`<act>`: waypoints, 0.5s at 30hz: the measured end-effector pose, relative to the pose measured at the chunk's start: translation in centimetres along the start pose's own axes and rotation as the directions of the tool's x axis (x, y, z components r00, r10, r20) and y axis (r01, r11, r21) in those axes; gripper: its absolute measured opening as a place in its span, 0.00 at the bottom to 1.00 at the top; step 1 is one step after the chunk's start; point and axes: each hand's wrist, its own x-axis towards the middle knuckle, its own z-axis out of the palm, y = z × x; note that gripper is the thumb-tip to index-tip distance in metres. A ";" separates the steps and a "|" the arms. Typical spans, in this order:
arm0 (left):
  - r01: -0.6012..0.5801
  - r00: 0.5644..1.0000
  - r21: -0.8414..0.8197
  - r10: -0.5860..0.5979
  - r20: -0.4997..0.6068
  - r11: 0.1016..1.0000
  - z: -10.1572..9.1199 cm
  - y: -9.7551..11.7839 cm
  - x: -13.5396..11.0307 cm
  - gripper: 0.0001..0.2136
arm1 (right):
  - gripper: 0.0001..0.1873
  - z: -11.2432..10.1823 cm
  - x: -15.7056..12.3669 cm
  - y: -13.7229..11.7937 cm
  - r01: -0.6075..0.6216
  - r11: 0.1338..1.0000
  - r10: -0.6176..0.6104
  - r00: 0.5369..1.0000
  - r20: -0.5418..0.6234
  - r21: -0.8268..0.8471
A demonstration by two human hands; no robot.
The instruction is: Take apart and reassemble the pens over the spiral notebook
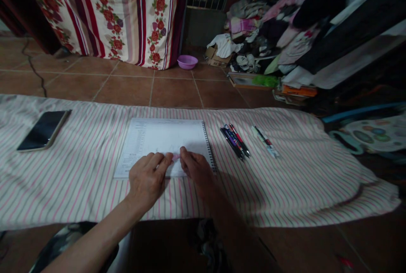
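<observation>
A spiral notebook (pixel 161 133) lies on the striped cloth, its wire binding on the right side and printed text along its left part. Over its lower part, my left hand (pixel 147 176) has its fingers curled together near a small pink object (pixel 175 157). My right hand (pixel 197 166) closes thumb and finger in a pinch at the other end of that object. Its kind is hard to tell because the fingers cover much of it. Faint marks show on the page just above the hands.
Several pens (pixel 235 141) lie right of the notebook, and beyond them is another slim pen-like item (pixel 265 141). A phone (pixel 44 130) rests at the left. Past the cloth-covered surface (pixel 301 167) are a purple basin (pixel 187 62), a floral curtain (pixel 127 15) and piled clothes (pixel 247 25).
</observation>
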 end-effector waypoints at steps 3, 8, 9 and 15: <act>-0.008 1.000 0.017 0.008 0.005 1.000 0.3 0.3 -0.1 0.10 | 0.26 0.0 -0.1 -0.1 -0.057 0.997 0.059 0.998 -0.036 0.048; -0.029 0.999 0.023 0.030 -0.032 0.999 0.5 0.7 0.1 0.12 | 0.27 -0.2 -0.1 0.0 -0.098 0.994 0.098 0.995 -0.011 0.038; -0.034 0.998 0.024 0.035 -0.043 0.999 0.6 0.7 0.2 0.12 | 0.27 -0.2 -0.1 0.0 -0.099 0.994 0.100 0.995 -0.016 0.049; -0.064 0.996 0.014 0.065 -0.067 0.998 0.5 0.9 0.4 0.11 | 0.25 -0.2 -0.2 -0.3 -0.192 0.972 0.205 0.975 -0.086 0.137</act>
